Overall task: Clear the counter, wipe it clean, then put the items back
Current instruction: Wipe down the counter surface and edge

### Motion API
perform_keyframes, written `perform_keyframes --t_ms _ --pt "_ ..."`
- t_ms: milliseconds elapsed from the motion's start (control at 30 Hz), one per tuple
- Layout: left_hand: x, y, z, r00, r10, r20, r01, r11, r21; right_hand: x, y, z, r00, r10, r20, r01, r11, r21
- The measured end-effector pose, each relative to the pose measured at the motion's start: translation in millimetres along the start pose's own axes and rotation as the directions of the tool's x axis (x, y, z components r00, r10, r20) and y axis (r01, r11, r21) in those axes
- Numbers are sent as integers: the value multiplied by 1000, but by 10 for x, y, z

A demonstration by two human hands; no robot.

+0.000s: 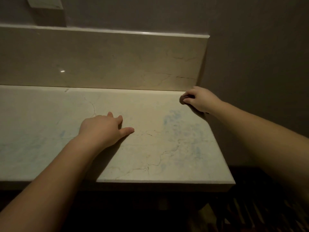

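A pale marble counter (150, 156) with thin dark veins and faint blue smears fills the view; nothing stands on it. My left hand (103, 128) rests flat on the middle of the top, fingers straight and thumb out to the right. My right hand (199, 99) is at the far right corner, where the top meets the backsplash. Its fingers are curled round a small dark thing (183, 99); too little of it shows to tell what it is.
A marble backsplash (100, 61) runs along the back. A grey wall (259, 64) closes the right side just past the counter's end. A white plate (45, 3) is on the wall at top left. Below the front edge the floor is dark.
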State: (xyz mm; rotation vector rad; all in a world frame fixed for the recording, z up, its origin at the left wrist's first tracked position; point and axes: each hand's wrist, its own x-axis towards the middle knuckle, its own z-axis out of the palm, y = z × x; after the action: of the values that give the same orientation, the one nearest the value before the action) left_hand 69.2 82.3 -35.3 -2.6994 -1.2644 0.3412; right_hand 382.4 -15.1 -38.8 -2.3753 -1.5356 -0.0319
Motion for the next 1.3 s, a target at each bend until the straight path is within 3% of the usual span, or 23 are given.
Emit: perform_keyframes --t_ms 233,367,500,667,767,967,1100,1300 --pt "2 15 -39 999 -14 29 14 1000 -22 426 -291 183 1000 7 -13 -6 1000 11" --pt "-10 8 -31 999 -26 26 27 999 -28 524 -682 316 996 -91 15 90 995 43" --pt "-22 -1 0 999 -29 16 30 999 -31 312 -659 281 979 -197 53 194 980 48" --pt "-26 3 2 999 -33 20 34 998 -47 307 -129 85 998 -56 40 58 996 -70" --pt "-24 5 7 999 -35 19 36 998 -50 437 -187 124 1000 -8 4 8 997 -83" --pt "-23 15 -3 999 -31 33 32 999 -32 173 -708 253 981 -186 47 182 980 77" --pt "-5 0 12 999 -26 20 27 999 -42 -342 -618 114 946 -297 127 286 953 96" --pt "-29 7 1 1000 -19 9 19 999 -47 -81 0 3 995 -93 36 92 996 8"
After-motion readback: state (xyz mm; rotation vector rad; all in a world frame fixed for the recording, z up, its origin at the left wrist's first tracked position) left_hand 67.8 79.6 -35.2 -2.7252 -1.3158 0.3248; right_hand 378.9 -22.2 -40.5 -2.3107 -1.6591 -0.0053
